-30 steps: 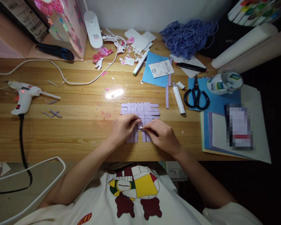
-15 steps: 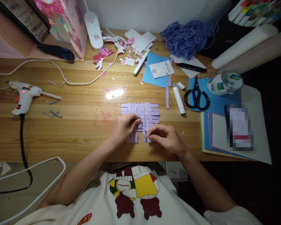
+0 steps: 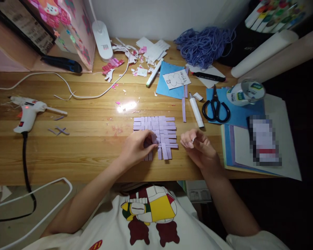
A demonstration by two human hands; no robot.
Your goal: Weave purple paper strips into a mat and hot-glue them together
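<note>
A mat of woven lilac paper strips (image 3: 167,130) lies flat on the wooden desk, its loose strip ends sticking out at the sides and bottom. My left hand (image 3: 138,146) rests on the mat's lower left part, thumb and fingers closed on one of its paper strips, which bends upward. Right of the mat, apart from it, my right hand (image 3: 199,147) is raised with curled fingers. Between its thumb and fingers shows a small pale scrap (image 3: 193,140), too small to name surely.
A hot glue gun (image 3: 30,111) with a lit red light lies left, near purple paper offcuts (image 3: 59,130). To the right are an uncapped marker (image 3: 197,111), black scissors (image 3: 216,107), stacked paper (image 3: 231,152) and a phone (image 3: 264,139). Blue cord (image 3: 205,45) is heaped at the back.
My right hand has moved away from the mat's lower edge, up and to the right, and turned over. My left hand stays on the mat. The camera view has shifted slightly.
</note>
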